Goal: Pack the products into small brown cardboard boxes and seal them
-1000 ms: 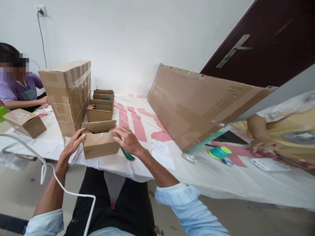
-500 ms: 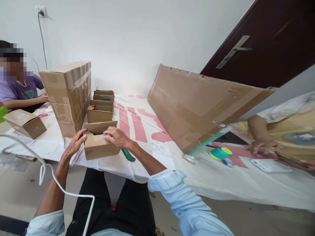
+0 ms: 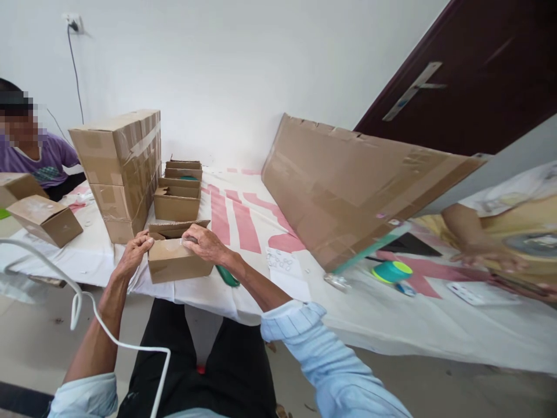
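Note:
A small cardboard box (image 3: 179, 266) stands near the table's front edge, its back flap (image 3: 179, 227) raised and a dark gap showing behind the front top panel. My left hand (image 3: 136, 253) grips the box's left corner, fingers bent over the upper edge. At the top right, my right hand (image 3: 205, 244) is closed with curled fingers on the panel and edge. Whether it also pinches something small is hidden. A green object, perhaps a tool handle (image 3: 227, 276), lies partly under my right wrist. Behind the box, several open cardboard boxes (image 3: 176, 206) form a row.
A stack of taped boxes (image 3: 114, 174) rises at left, beside a loose closed box (image 3: 46, 219). A big cardboard sheet (image 3: 348, 186) leans at right. Beyond it are a tape roll (image 3: 391, 271) and a co-worker's hand (image 3: 487, 255). A white cable (image 3: 122, 342) crosses my left forearm.
My left fingers have bent in tighter on the box's corner. The back flap has dipped slightly. At far left another box has appeared, and the co-worker there has shifted left and lower.

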Available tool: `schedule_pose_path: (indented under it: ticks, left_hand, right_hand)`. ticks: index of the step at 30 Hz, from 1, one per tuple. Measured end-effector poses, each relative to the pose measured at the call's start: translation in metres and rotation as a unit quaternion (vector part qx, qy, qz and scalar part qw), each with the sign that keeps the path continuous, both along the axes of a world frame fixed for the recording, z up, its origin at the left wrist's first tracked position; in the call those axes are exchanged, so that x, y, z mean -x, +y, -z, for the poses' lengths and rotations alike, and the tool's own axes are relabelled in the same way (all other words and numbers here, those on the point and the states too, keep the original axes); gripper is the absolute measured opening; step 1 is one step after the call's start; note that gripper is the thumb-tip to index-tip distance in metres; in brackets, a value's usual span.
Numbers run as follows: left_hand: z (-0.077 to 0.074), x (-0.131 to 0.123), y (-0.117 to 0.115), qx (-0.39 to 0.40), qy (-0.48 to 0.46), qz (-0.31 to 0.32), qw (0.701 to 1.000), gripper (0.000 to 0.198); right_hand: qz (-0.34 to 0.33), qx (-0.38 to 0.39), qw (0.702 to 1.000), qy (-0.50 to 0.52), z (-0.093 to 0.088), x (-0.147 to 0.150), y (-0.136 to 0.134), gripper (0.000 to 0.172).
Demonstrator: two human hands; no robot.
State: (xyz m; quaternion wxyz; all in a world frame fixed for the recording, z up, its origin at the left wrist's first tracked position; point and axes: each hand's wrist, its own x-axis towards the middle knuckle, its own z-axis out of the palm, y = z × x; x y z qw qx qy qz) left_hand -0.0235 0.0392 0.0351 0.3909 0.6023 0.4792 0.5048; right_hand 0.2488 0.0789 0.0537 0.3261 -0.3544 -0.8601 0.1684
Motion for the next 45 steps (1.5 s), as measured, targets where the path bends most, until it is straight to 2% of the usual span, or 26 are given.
schedule_pose_path:
  ticks: [8, 14, 19, 22, 25, 38, 45]
  left_hand:
    - [0.005, -0.002, 0.005, 0.009, -0.029, 0.013, 0.999, 0.056]
    - [0.007, -0.001, 0.006, 0.008, 0.008, 0.005, 1.000, 0.062]
    - [0.004, -0.001, 0.001, 0.004, -0.008, 0.004, 1.000, 0.057]
    - [0.002, -0.001, -0.002, -0.001, 0.023, -0.008, 1.000, 0.052]
    - [0.003, -0.001, -0.002, 0.001, 0.064, -0.023, 0.998, 0.049]
    - [-0.001, -0.006, -0.003, -0.004, 0.055, -0.028, 0.998, 0.046]
    - [-0.001, -0.006, -0.001, 0.001, 0.064, -0.030, 0.997, 0.043]
  right_hand:
    - [-0.021, 0.019, 0.999, 0.045, -0.002, 0.008, 0.006, 0.015]
    - [-0.017, 0.030, 0.996, 0.083, -0.001, 0.009, 0.005, 0.016]
    - [-0.026, 0.026, 0.992, 0.118, 0.002, 0.009, 0.005, 0.015]
    - [-0.035, 0.013, 0.992, 0.121, 0.003, 0.009, 0.004, 0.015]
    - [-0.047, -0.001, 0.992, 0.119, 0.003, 0.008, 0.003, 0.015]
    - [-0.036, -0.072, 0.994, 0.068, 0.009, 0.005, 0.001, 0.024]
    - [-0.021, -0.131, 0.991, -0.007, 0.010, 0.006, 0.001, 0.027]
